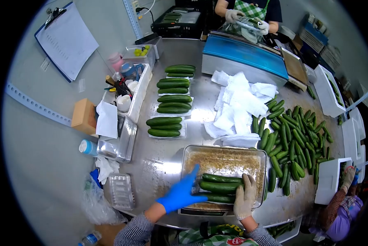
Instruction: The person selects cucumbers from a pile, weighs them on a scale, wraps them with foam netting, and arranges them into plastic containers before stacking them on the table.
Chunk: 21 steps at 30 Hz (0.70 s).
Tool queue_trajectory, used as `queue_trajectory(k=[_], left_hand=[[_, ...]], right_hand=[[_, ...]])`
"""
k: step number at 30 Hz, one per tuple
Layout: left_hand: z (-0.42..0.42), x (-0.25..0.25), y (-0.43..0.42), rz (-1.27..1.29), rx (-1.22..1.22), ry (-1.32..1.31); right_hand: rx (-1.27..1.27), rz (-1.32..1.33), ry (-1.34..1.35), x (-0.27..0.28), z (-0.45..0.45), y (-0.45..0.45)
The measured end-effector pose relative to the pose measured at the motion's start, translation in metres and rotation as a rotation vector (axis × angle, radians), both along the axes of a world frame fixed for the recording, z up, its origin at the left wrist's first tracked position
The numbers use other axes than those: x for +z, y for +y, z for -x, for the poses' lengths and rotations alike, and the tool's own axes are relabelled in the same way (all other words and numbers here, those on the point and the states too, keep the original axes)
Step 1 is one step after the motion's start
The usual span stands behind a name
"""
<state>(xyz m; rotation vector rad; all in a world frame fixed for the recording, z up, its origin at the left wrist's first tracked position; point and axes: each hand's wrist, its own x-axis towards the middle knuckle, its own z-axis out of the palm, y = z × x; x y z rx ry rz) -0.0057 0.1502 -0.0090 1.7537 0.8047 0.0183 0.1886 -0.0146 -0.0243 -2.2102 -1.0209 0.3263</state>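
Several dark green cucumbers lie side by side in a shallow metal tray right in front of me. My left hand, in a blue glove, is at the tray's left side with fingers spread, close to the left end of the lowest cucumber. At the right ends of those cucumbers is my right hand, wearing a pale work glove, fingers stretched and touching them. Under the tray's front edge shows a dark strip of what looks like a scale. To the right lies a large heap of loose cucumbers.
Pairs of cucumbers on white pads form a column at centre left. White cloths lie behind the tray. A blue-topped machine stands at the back, where a co-worker handles clear film. White boxes line the right, near another person's gloved hand.
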Motion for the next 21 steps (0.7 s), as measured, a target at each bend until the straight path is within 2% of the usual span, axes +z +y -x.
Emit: queue_trajectory(k=[3,5,8,11,15,18,21], left_hand=[[0.019,-0.008,0.058,-0.315,0.351,0.042],[0.026,-0.037,0.108,-0.914,0.352,0.106],[0.025,-0.089,0.179,-1.122,0.269,0.054],[-0.004,-0.102,0.214,-1.057,0.252,0.057],[-0.032,-0.124,0.225,-0.974,0.319,0.254],[-0.034,-0.138,0.228,-1.004,0.329,0.127],[-0.016,-0.141,0.239,-0.783,0.234,-0.081]], right_hand=[[-0.006,0.005,0.03,-0.002,-0.001,0.0],[-0.002,0.01,0.021,-0.001,0.0,0.001],[0.01,0.004,0.011,0.0,0.0,0.002],[0.025,0.031,-0.002,0.003,0.0,0.002],[0.028,0.021,-0.015,-0.001,-0.001,0.002],[0.032,-0.017,-0.001,-0.003,-0.003,0.002],[0.031,-0.028,0.025,-0.002,-0.004,0.002]])
